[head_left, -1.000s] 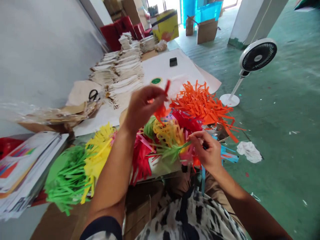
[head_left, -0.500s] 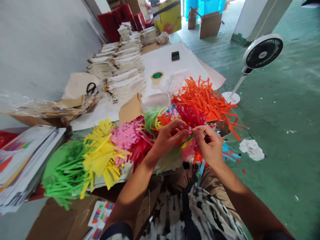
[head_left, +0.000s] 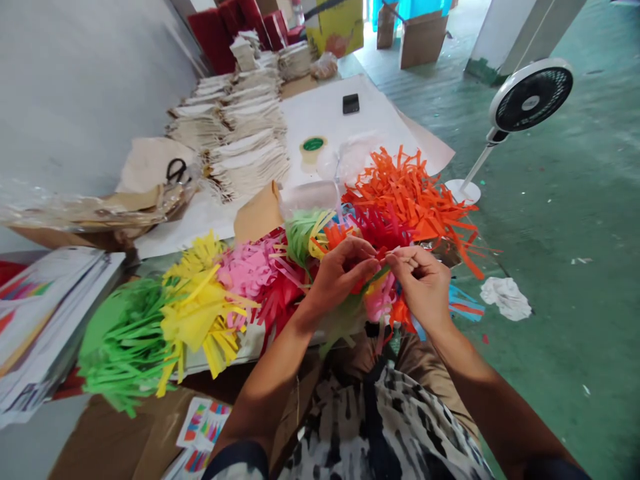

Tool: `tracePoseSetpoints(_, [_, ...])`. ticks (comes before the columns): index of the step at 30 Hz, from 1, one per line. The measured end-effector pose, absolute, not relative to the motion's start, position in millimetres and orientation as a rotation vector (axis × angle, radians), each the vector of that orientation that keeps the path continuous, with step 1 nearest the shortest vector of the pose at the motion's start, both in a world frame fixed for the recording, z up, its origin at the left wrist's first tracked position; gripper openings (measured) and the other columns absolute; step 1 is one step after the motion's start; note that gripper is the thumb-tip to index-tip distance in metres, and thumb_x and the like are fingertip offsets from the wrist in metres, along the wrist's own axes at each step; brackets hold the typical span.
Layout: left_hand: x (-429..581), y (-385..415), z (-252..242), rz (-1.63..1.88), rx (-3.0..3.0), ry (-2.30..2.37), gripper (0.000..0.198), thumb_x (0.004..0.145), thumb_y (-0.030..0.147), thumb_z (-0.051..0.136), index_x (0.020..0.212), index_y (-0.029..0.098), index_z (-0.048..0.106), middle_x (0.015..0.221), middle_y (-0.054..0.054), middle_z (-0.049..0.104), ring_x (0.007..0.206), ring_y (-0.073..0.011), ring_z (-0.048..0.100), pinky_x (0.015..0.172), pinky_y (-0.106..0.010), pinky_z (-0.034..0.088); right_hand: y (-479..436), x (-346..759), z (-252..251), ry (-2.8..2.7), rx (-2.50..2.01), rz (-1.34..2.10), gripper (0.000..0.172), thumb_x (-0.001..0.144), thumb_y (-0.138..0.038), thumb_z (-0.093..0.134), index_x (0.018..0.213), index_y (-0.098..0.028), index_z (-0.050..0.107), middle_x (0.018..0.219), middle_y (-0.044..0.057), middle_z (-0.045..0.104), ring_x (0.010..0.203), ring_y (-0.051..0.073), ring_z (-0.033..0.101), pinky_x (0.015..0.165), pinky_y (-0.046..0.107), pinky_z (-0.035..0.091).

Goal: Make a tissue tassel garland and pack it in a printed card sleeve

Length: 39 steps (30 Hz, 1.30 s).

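Note:
My left hand [head_left: 345,270] and my right hand [head_left: 421,280] meet over the table's near edge, thumbs and fingertips pinched close together. Between them hangs a multicoloured paper tassel garland [head_left: 379,297] with pink, yellow, orange and green strips; both hands grip its upper part. The exact spot under the fingertips is too small to make out. Just beyond lie fringed tissue-paper tassels: orange [head_left: 410,197], crimson [head_left: 383,227] and pale green [head_left: 301,233]. To the left are pink [head_left: 250,267], yellow [head_left: 203,310] and green [head_left: 127,340] ones.
Stacks of white bundles [head_left: 250,147] fill the table's far left. A tape roll [head_left: 313,148], a phone [head_left: 351,103] and black-handled scissors [head_left: 176,171] lie on it. A standing fan [head_left: 530,100] is on the floor at right, near a crumpled white paper [head_left: 506,298].
Both hands keep their pinch on the garland, with small finger movements. The strips hanging under them have shifted slightly. The whole view has tilted a little.

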<state>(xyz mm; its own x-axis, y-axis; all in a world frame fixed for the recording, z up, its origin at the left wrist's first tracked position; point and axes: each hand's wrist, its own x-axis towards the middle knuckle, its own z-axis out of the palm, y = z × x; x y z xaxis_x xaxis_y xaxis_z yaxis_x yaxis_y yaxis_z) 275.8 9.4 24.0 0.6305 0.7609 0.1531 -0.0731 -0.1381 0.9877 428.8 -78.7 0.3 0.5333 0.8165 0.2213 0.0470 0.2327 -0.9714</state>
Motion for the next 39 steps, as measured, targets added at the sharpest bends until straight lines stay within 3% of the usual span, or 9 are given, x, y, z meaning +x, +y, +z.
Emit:
tracePoseSetpoints(11, [273.8,6.7,18.9,0.748,1.575,0.594,0.027,0.094,0.044,0.079,0.099,0.018,0.069,0.079,0.002,0.061,0.065,-0.0081,0.052,0.06,-0.022,0.042,-78.4,429.0,-0.3,-0.897,-1.25,0.651,0.021,0.092,-0.04,0.079,0.088,-0.02,0.075,0.067,-0.003,0.06,0.056,0.009,0.043,0.052,0.024,0.034])
tracePoseSetpoints(17, [272.2,7.6,22.9,0.716,1.62,0.567,0.028,0.091,0.042,0.082,0.1,0.018,0.072,0.086,0.0,0.069,0.069,-0.0087,0.057,0.062,-0.021,0.044,-78.5,427.4,4.7,-0.922,-1.276,0.61,0.022,0.093,-0.04,0.076,0.087,-0.019,0.073,0.063,-0.005,0.056,0.054,0.008,0.041,0.05,0.024,0.032])
tracePoseSetpoints(23, [271.2,8.9,20.8,0.78,1.502,0.593,0.033,0.088,0.044,0.085,0.098,0.019,0.067,0.08,0.002,0.066,0.064,-0.009,0.058,0.06,-0.022,0.046,-78.1,427.3,1.5,-0.923,-1.271,0.646,0.021,0.093,-0.04,0.077,0.09,-0.019,0.076,0.068,-0.003,0.062,0.056,0.009,0.042,0.052,0.025,0.033])
tracePoseSetpoints(32, [269.5,10.3,16.6,0.802,1.675,0.628,0.031,0.087,0.044,0.085,0.095,0.019,0.069,0.081,0.002,0.065,0.063,-0.008,0.053,0.057,-0.021,0.042,-78.5,427.0,3.5,-0.994,-1.292,0.615,0.021,0.096,-0.038,0.073,0.087,-0.019,0.071,0.063,-0.005,0.054,0.054,0.009,0.04,0.051,0.025,0.03])
tracePoseSetpoints(39, [271.5,10.5,18.7,0.816,1.702,0.617,0.027,0.089,0.042,0.084,0.094,0.02,0.068,0.079,0.003,0.067,0.064,-0.0086,0.059,0.059,-0.021,0.045,-79.4,423.6,5.0,-0.982,-1.328,0.549,0.025,0.097,-0.042,0.071,0.085,-0.02,0.07,0.061,-0.005,0.053,0.053,0.01,0.041,0.05,0.026,0.031])
